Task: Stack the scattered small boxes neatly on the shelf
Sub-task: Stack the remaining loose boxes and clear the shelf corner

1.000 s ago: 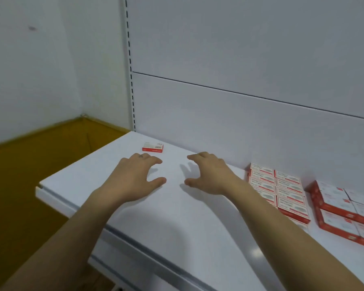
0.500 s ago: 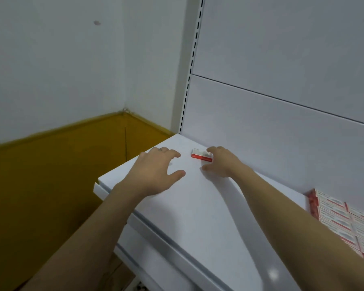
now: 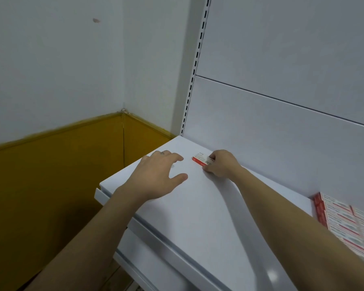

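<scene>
Right hand [image 3: 221, 165] pinching small box [image 3: 201, 159] near shelf [image 3: 198, 206] back — left hand [image 3: 156, 178] splayed, empty.

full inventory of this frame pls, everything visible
loose small box: 1, red and white, flat on the shelf near the back panel, right hand's fingers on its right end
stacked boxes: one neat group, number unclear, red and white, far right of the shelf, cut by the frame edge
shelf: 1, white, under both hands
back panel: white, behind the shelf, slotted upright along its left edge
wall: white above, mustard yellow band below, left
left hand: open, palm down over the shelf, no grip
right hand: fingers closing on the loose small box
</scene>
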